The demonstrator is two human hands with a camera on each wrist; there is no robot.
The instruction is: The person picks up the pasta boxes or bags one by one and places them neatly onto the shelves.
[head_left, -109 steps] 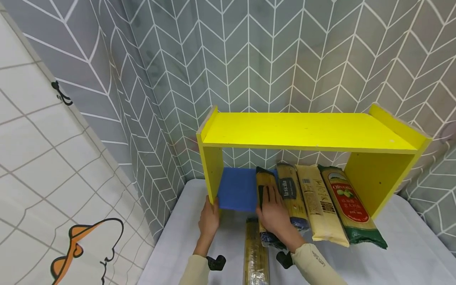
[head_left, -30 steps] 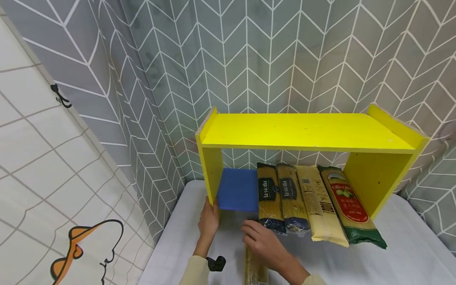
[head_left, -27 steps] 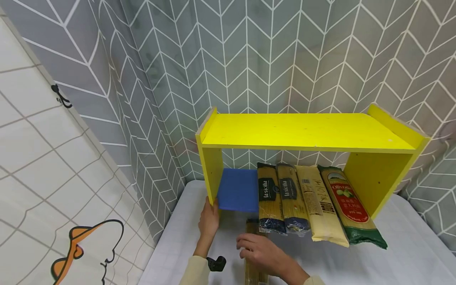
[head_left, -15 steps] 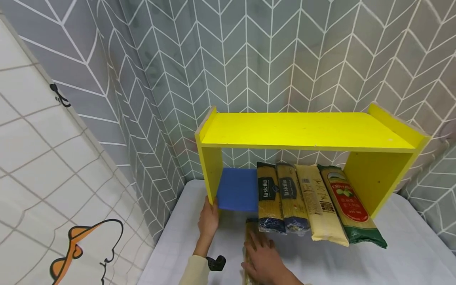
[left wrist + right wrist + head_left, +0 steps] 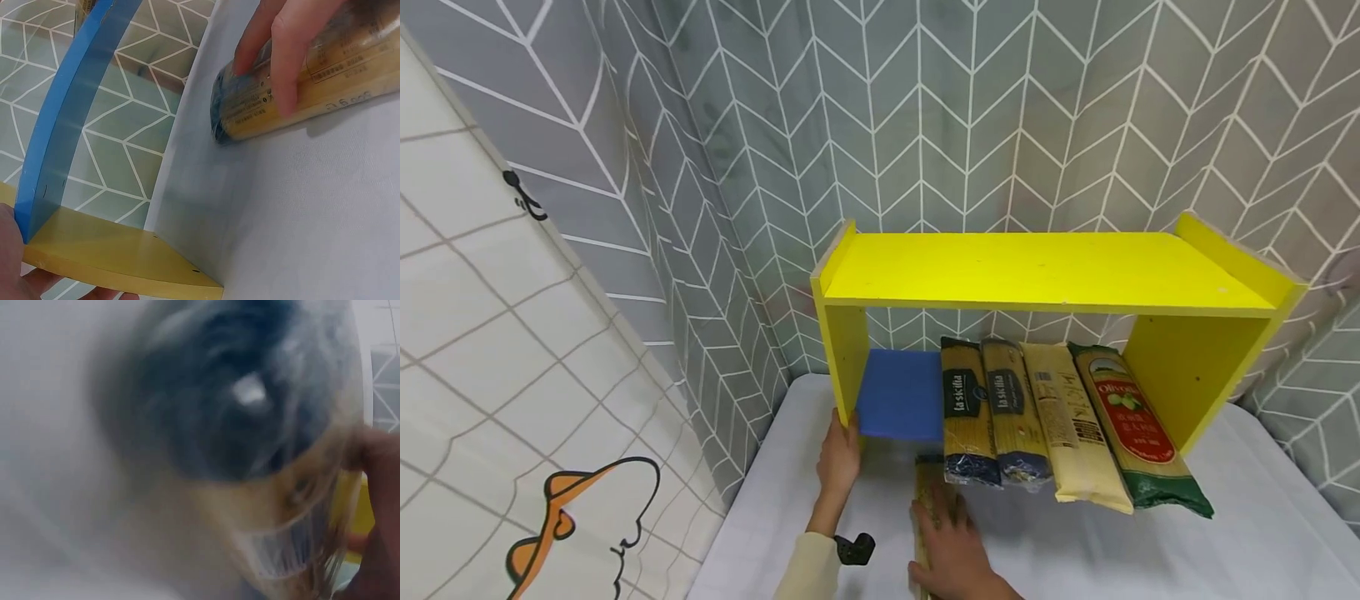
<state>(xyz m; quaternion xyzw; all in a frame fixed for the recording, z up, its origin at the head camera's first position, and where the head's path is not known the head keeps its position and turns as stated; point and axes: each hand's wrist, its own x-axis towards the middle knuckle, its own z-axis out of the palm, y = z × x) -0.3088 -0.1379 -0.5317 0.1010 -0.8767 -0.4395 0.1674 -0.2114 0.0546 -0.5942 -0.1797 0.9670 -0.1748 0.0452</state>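
Note:
My left hand holds the lower front edge of the left side panel of a yellow shelf unit. In the left wrist view, its fingers reach under the yellow panel. On the white-covered table in front of the shelf lies a pack of spaghetti. My right hand grips that pack from above, fingers over its top and side, thumb at its left. The pack's dark blue end is large and blurred in the right wrist view.
On the blue lower board stand two la sicilia spaghetti packs, a cream pack and a red-labelled green-ended pack, leaning against each other towards the right panel. A patterned curtain hangs behind.
My right hand has let go of the leftmost la sicilia pack on the board, drawn back, and come down onto the spaghetti pack on the table. The left hand has stayed on the panel.

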